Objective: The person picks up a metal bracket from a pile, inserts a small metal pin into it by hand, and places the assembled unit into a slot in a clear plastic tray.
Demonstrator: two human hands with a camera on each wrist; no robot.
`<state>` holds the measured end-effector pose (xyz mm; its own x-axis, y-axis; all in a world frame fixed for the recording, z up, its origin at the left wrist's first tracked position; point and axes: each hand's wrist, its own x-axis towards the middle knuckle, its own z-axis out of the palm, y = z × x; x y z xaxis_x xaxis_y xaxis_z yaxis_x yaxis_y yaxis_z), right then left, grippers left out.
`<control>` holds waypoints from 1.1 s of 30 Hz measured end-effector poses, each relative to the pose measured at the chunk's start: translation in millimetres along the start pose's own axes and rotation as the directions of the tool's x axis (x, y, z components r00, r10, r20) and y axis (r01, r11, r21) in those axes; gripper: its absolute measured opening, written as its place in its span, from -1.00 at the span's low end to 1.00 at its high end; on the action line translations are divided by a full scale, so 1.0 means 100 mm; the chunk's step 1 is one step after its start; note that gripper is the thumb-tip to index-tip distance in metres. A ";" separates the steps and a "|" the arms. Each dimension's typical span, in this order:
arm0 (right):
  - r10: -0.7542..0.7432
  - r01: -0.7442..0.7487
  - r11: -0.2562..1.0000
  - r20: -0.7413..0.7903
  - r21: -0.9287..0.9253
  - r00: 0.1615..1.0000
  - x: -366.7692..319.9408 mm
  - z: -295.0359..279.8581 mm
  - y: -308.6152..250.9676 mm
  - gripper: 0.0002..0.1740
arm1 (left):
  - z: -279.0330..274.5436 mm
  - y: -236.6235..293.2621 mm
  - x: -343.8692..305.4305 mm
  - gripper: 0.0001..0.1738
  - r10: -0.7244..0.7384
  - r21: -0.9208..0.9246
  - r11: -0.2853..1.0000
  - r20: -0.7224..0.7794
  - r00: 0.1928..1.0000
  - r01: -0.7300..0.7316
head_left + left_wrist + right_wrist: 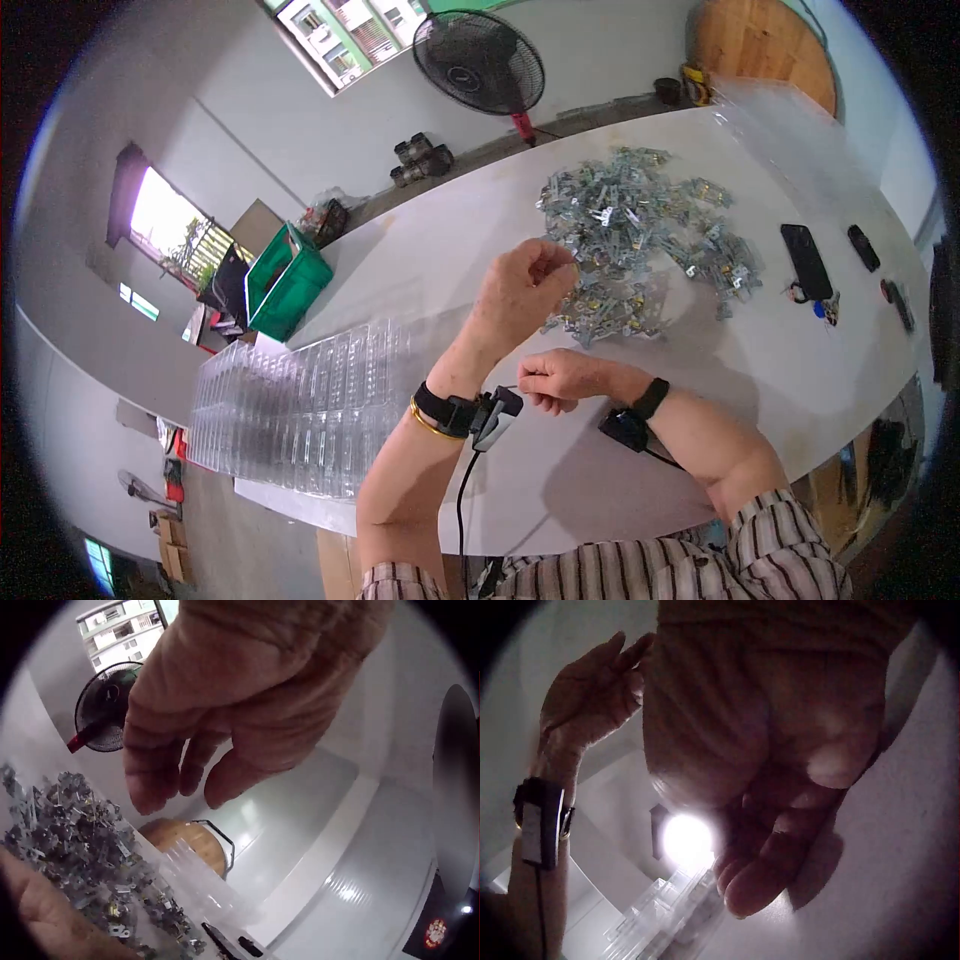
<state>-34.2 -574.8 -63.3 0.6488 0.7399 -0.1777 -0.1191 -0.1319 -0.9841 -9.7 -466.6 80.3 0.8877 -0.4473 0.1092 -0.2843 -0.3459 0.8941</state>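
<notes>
My left hand (525,295) is raised over the near left edge of a heap of small metal parts (620,215), silvery with some brass-coloured bits. In the left wrist view its fingers (154,776) hang loosely bent, apart from the thumb, with nothing between them. Lower and nearer my body is my right hand (570,378), above the white table (620,480). The right wrist view shows its fingers (761,877) curled towards the palm. A thin dark line shows at its fingertips in the head view; I cannot tell whether the hand holds a small part.
Clear plastic trays (320,420) are stacked at the table's left, with a green crate (290,285) behind them. To the right lie a phone (806,262), keys (826,308) and a small black object (863,248). Clear plastic sheeting (800,140) covers the far right corner. A fan (480,65) stands beyond.
</notes>
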 end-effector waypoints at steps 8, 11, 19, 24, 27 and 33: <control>0.102 -0.105 0.982 -0.028 -0.157 0.994 -0.01 0.03 -0.08 -0.71 | 0.58 -0.20 0.19 -0.81 0.234 0.398 0.863 0.230 0.944 -0.311; 0.143 -0.136 0.976 0.030 -0.171 0.989 0.11 -0.02 0.25 -0.73 | 0.77 -0.17 0.31 -0.78 0.204 0.452 0.831 0.295 0.933 -0.325; -0.049 0.038 0.988 -0.070 -0.147 0.996 0.11 -0.04 0.25 -0.74 | 1.05 0.00 0.68 -0.75 -0.133 0.778 0.592 0.352 0.926 -0.211; -0.172 0.153 0.977 -0.126 -0.150 0.977 0.09 -0.02 0.24 -0.75 | 1.11 -0.46 0.89 -0.57 0.067 0.785 0.584 0.209 0.976 -0.208; -0.239 0.215 0.965 -0.161 -0.152 0.958 0.08 0.01 0.24 -0.76 | 1.14 -0.51 0.96 -0.47 -0.094 0.808 0.564 0.269 0.959 -0.172; -0.351 0.321 0.932 -0.191 -0.169 0.917 0.19 0.04 0.14 -0.76 | 1.23 -0.44 0.95 -0.53 -0.195 0.835 0.547 0.201 0.960 -0.064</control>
<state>-26.2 -560.2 -80.4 0.7801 0.5986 0.1819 0.2244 0.0036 -0.9745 43.1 -595.0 -2.2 0.8348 -0.5277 -0.1570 -0.5143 -0.8492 0.1197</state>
